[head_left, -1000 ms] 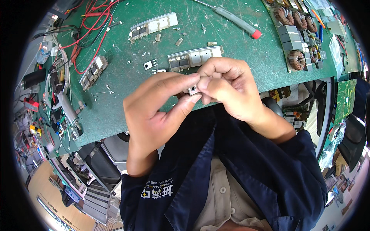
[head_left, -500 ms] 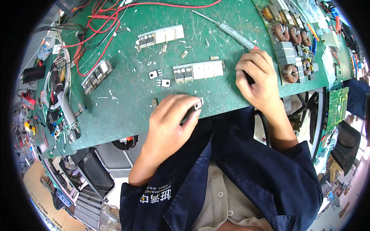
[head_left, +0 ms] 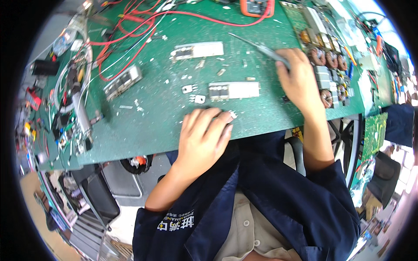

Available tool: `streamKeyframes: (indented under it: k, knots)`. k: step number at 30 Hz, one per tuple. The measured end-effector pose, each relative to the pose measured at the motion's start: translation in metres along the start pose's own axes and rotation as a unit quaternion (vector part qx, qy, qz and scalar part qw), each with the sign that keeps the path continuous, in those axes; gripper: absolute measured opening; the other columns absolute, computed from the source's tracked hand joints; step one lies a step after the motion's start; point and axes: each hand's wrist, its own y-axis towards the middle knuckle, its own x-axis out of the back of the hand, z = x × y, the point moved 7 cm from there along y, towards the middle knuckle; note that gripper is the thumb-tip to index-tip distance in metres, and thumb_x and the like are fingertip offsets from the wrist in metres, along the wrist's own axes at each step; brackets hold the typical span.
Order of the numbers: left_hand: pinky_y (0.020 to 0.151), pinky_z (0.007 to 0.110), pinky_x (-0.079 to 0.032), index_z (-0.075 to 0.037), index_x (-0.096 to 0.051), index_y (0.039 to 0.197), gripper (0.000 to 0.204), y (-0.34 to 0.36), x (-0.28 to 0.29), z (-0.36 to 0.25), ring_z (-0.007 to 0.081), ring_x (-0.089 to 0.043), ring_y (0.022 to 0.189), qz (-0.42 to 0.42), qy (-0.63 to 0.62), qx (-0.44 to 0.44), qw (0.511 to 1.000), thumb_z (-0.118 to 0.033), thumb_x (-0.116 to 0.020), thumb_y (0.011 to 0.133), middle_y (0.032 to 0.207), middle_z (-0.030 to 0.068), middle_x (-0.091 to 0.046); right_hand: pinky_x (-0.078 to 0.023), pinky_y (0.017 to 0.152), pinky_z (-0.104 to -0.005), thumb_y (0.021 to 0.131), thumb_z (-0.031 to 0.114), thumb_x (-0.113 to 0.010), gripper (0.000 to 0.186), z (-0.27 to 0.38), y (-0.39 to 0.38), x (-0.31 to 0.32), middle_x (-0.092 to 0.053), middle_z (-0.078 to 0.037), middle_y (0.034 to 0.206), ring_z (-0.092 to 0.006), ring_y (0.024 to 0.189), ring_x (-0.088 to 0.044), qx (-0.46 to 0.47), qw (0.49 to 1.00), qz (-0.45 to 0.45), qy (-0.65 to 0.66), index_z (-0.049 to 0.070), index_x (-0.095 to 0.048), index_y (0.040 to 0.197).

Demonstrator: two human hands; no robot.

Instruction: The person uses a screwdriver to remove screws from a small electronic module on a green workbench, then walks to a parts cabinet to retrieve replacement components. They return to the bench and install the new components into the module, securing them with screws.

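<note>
My left hand (head_left: pixel 202 137) is near the table's front edge, fingers curled and thumb and forefinger pinched around a small transistor (head_left: pixel 233 115); only its bright end shows. Two loose transistors, one (head_left: pixel 188 89) and another (head_left: pixel 199 99), lie just beyond it. My right hand (head_left: pixel 300 80) closes on the grey handle of a slim screwdriver-like tool (head_left: pixel 272 54), whose thin shaft points to the far left. Between the hands rests a metal heatsink strip (head_left: pixel 244 90) with dark parts at its left end. A similar strip (head_left: pixel 207 49) lies farther back, and a third (head_left: pixel 124 82) sits at the left.
A circuit board with copper coils (head_left: pixel 318 56) stands at the right. Red leads (head_left: pixel 191 14) run across the back to an orange meter (head_left: pixel 257 8). Tangled cables and tools (head_left: pixel 76 108) crowd the left side. Small scraps are scattered over the green mat (head_left: pixel 156 126).
My right hand has moved forward from below the tool's red end and taken hold of its handle. The whole scene has shifted in the view. My left hand still pinches the transistor.
</note>
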Motion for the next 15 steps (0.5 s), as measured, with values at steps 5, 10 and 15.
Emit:
streamKeyframes:
  k: [5, 10, 15]
  knots:
    - [0.077, 0.041, -0.048, -0.006, -0.066, 0.114, 0.037, -0.014, 0.004, 0.005, 0.0283, -0.062, 0.09, -0.035, 0.019, 0.004, 0.999, -0.01, -0.081, 0.08, 0.104, 0.0097, -0.063, -0.049, 0.068, -0.0291, 0.093, 0.003, -0.065, 0.027, 0.018, -0.06, 0.027, -0.067, -0.015, 0.083, -0.0161, 0.069, -0.06, -0.114, 0.975, -0.017, 0.192, -0.006, -0.063, 0.118]
    - [0.08, 0.04, -0.053, -0.001, -0.068, 0.11, 0.04, -0.012, -0.007, 0.012, 0.0306, -0.064, 0.093, -0.078, 0.01, 0.023, 0.997, -0.011, -0.087, 0.076, 0.113, 0.014, -0.062, -0.053, 0.074, -0.0354, 0.084, 0.004, -0.07, 0.03, 0.022, -0.112, 0.037, -0.07, -0.016, 0.085, -0.0276, 0.074, -0.066, -0.021, 0.974, 0.063, 0.217, -0.008, -0.073, 0.112]
    - [0.078, 0.038, -0.051, -0.001, -0.07, 0.105, 0.036, -0.008, -0.03, 0.019, 0.025, -0.062, 0.086, -0.06, -0.004, 0.068, 0.996, -0.007, -0.086, 0.074, 0.116, 0.0124, -0.061, -0.052, 0.077, -0.0391, 0.083, 0.001, -0.071, 0.033, 0.018, -0.126, 0.025, -0.064, -0.011, 0.077, -0.0297, 0.078, -0.063, 0.053, 0.969, 0.127, 0.204, -0.004, -0.074, 0.116]
